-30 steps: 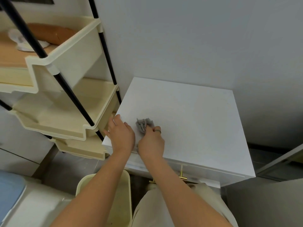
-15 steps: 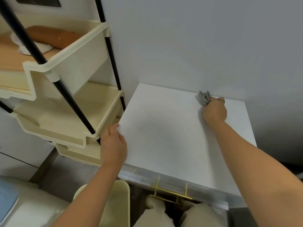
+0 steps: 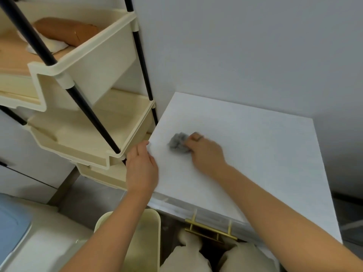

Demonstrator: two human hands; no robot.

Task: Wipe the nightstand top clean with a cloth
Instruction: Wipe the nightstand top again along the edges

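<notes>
The white nightstand top (image 3: pixel 261 154) fills the right half of the view, set against a grey wall. A crumpled grey cloth (image 3: pixel 178 143) lies pressed on its left part, with my right hand (image 3: pixel 206 154) closed on it; a ring shows on one finger. My left hand (image 3: pixel 141 169) grips the top's left front edge, thumb on the surface and fingers over the side. Both forearms reach in from below.
A cream tiered cart (image 3: pixel 82 134) with black poles stands tight against the nightstand's left side; its upper tray holds a brown roll (image 3: pixel 66 32). A gold drawer handle (image 3: pixel 210 230) sits below the front edge. A cream bin (image 3: pixel 153 232) is under my left arm.
My right hand swept the cloth from the back right of the top, near the wall, to the left part. My left hand kept its hold on the left edge.
</notes>
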